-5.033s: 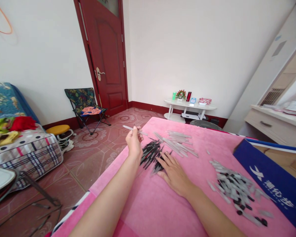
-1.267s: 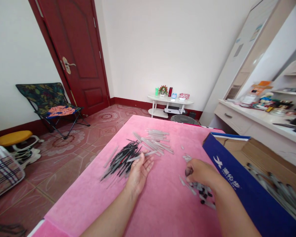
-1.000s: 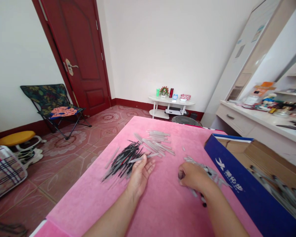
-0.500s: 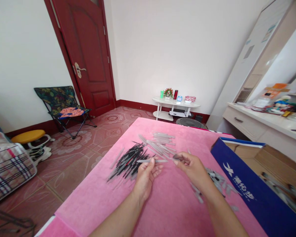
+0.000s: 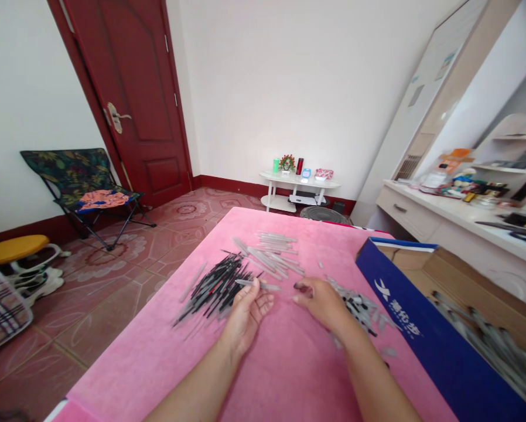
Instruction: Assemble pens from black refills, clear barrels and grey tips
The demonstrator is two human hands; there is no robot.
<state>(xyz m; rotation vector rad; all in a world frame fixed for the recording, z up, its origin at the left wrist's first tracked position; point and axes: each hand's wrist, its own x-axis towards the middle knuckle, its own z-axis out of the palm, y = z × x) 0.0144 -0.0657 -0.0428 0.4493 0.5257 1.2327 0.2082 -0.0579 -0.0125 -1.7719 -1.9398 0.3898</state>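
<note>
My left hand [image 5: 244,313] pinches a slim grey pen barrel [image 5: 269,286] between thumb and fingers, its length pointing towards my other hand. A short gap away, my right hand [image 5: 324,305] has its fingertips closed on a small dark piece [image 5: 300,287], too blurred to name. Left of my hands lies a heap of thin black pen refills [image 5: 214,287]. Loose grey pen barrels [image 5: 272,258] are laid out beyond my hands. Partly behind my right forearm is a pile of small grey and black pen parts [image 5: 364,308], which look like caps.
A blue cardboard box [image 5: 390,308] with several grey pens [image 5: 478,334] inside stands at the right. Pink cloth [image 5: 284,375] covers the table. A white dresser [image 5: 425,217] is behind the box; a folding chair [image 5: 76,179] stands by the red door [image 5: 131,99].
The view has turned right, so the room has shifted left in the picture. Both hands keep their grips; the gap between the barrel and my right fingers looks slightly wider.
</note>
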